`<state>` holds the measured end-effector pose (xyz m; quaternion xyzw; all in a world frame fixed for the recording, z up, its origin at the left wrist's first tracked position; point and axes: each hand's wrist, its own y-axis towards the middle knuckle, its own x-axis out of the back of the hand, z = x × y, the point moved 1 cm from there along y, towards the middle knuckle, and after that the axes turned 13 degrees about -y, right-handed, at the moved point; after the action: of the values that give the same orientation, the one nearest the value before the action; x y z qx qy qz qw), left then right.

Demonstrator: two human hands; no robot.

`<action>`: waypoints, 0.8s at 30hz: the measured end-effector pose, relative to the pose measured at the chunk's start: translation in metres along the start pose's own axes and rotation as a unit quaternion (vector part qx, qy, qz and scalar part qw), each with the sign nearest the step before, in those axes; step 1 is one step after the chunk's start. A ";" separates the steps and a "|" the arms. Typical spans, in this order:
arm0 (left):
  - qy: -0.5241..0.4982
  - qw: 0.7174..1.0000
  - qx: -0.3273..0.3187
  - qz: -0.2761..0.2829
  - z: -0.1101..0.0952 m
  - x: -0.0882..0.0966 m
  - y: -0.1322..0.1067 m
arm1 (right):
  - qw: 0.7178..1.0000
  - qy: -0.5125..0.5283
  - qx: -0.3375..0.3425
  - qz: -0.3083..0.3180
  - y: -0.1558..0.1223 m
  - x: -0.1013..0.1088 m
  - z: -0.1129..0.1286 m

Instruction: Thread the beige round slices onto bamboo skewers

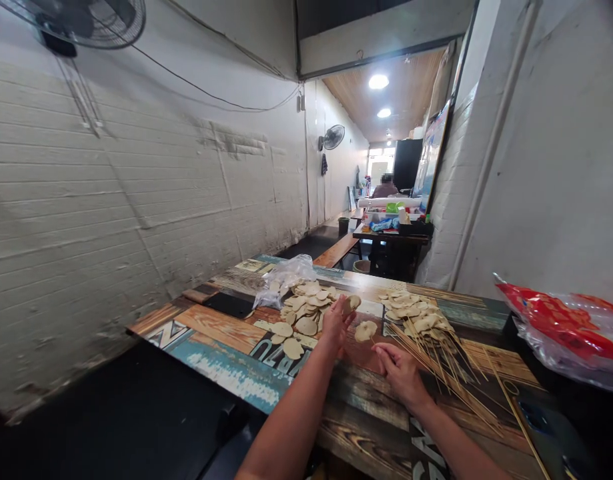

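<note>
My left hand [337,325] is closed on a thin beige slice [353,305], held up above the table. My right hand [399,371] pinches a thin bamboo skewer [373,341], and at its far end is another beige slice [366,331]. Left of my hands lies a heap of loose beige slices [306,308], with a few single slices [292,348] in front of it. On the right, a pile of slices on skewers [420,311] lies with the sticks pointing toward me. Several bare skewers [451,383] rest beside that pile.
The wood-patterned table [221,327] carries a clear plastic bag [289,272] and a dark phone [229,305] at left. At right are a red-and-clear plastic package [566,320] and another phone [551,427]. Behind stand a bench [339,252], a cluttered table [393,233] and a seated person [385,189].
</note>
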<state>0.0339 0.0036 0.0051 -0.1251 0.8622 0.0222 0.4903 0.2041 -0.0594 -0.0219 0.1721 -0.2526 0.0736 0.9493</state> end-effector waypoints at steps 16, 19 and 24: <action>0.059 0.997 0.040 -0.014 0.017 0.007 -0.006 | 0.997 -0.080 -0.006 -0.021 -0.008 -0.001 0.017; 0.074 0.995 0.067 0.022 0.025 0.007 -0.008 | 0.996 -0.081 -0.008 -0.027 -0.006 0.001 0.017; 0.072 0.992 0.094 0.031 0.031 0.007 -0.010 | 0.997 -0.068 -0.015 -0.035 -0.004 0.003 0.016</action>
<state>0.0590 -0.0024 -0.0163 -0.0527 0.8973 -0.0527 0.4351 0.1999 -0.0684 -0.0086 0.1715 -0.3115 0.0244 0.9343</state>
